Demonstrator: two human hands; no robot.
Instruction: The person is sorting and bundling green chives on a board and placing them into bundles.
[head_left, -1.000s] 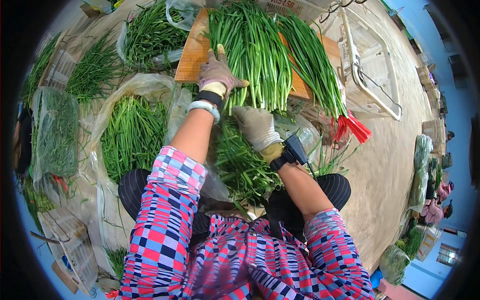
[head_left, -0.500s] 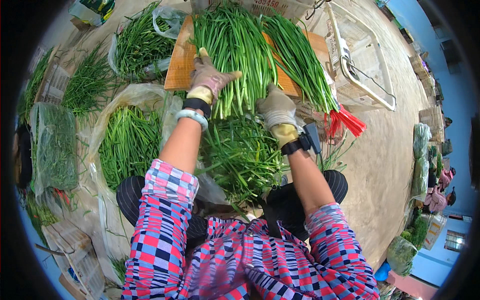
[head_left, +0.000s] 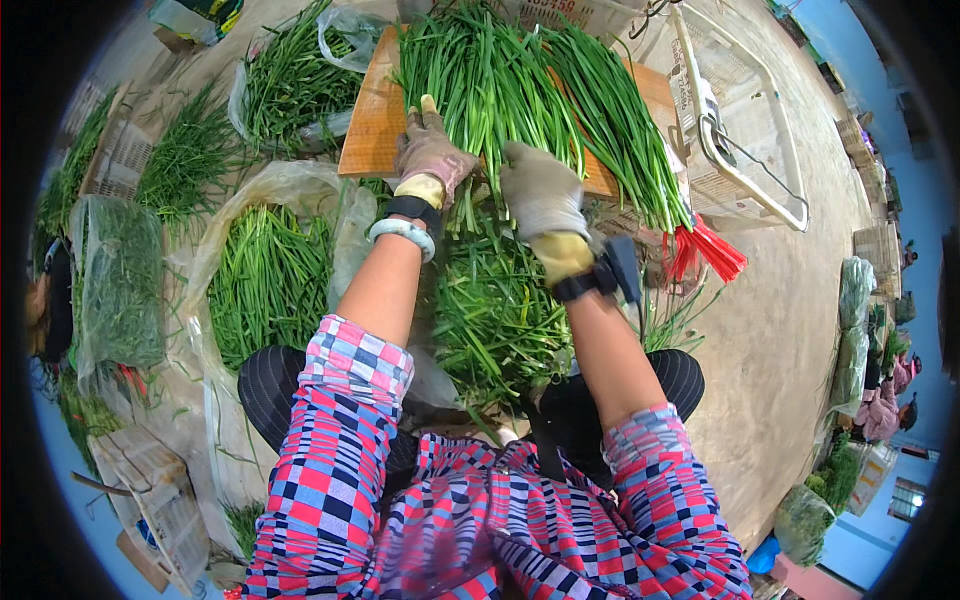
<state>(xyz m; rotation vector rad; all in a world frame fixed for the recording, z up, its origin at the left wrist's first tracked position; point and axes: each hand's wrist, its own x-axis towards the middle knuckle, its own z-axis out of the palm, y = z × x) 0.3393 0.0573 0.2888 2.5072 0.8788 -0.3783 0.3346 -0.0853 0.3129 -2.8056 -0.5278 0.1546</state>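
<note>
The stalk bundle (head_left: 490, 75) lies on the wooden board (head_left: 370, 130), long axis far-to-near, leaf tips toward the far edge, pale stems at the near edge. Left hand (head_left: 432, 155): spread against it. Right hand (head_left: 543, 190): blurred, grip indeterminable. A second bundle (head_left: 620, 120) obstructs the board's right side.

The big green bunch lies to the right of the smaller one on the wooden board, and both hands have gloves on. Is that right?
Not quite: the head view shows the big green bunch lying to the left of the smaller bunch on the wooden board. The left hand and right hand are indeed gloved.
</note>
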